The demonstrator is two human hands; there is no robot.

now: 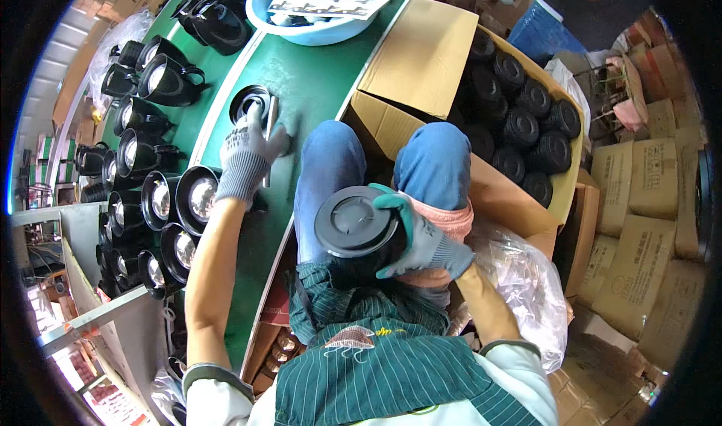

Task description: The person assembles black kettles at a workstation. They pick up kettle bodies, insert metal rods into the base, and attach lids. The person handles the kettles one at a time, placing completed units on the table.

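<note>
In my gloved right hand (425, 238) is a black round cup (361, 264), topped by a flat black lid (353, 219). I hold it tilted over my lap, with my fingers closed round its right side. My gloved left hand (252, 149) reaches onto the green work surface (301, 72). Its fingertips are closed at the rim of another black round lid (242, 99). A thin, pale strip (271, 114) runs beside and partly under that hand; its kind is unclear.
Several black mugs (162, 200) with shiny insides line the left side of the green surface. A pale blue basin (316, 31) with printed sheets stands at the far end. To my right, an open cardboard box (568, 178) holds black lidded cups (520, 129); clear plastic (526, 291) lies nearer.
</note>
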